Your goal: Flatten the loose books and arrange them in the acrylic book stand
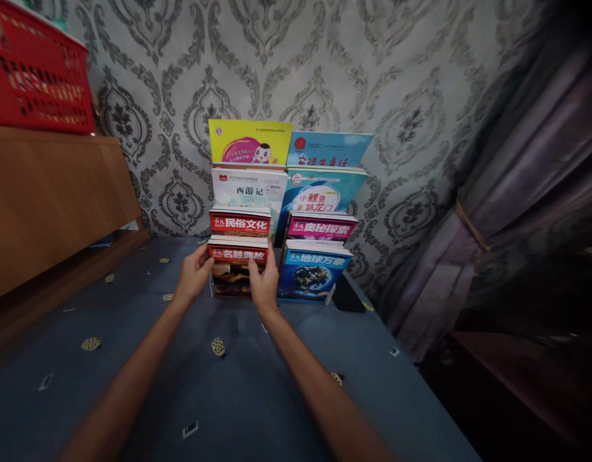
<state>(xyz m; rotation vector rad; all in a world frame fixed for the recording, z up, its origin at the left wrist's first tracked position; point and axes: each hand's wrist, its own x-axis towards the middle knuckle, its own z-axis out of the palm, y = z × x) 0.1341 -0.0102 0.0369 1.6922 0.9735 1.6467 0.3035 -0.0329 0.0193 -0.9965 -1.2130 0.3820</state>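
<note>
A dark-covered book with a red title band (233, 278) stands upright in the front left of a tiered book stand. My left hand (196, 273) pinches its left edge near the top. On the opposite edge, my right hand (264, 279) grips it with the thumb across the cover. Right behind it is a red-topped book (241, 224), then a white book (250, 191) and a yellow book (250, 141). The right column holds a blue book with a globe (311, 274), a magenta book (321, 228), a teal book (325, 189) and a light-blue book (330, 149).
The stand rests on a dark blue cloth (171, 378) against a patterned wall (406, 128). A black flat object (348, 296) lies right of it. A wooden cabinet (55, 199) with a red basket (40, 70) is at left; a tied curtain (450, 256) hangs at right.
</note>
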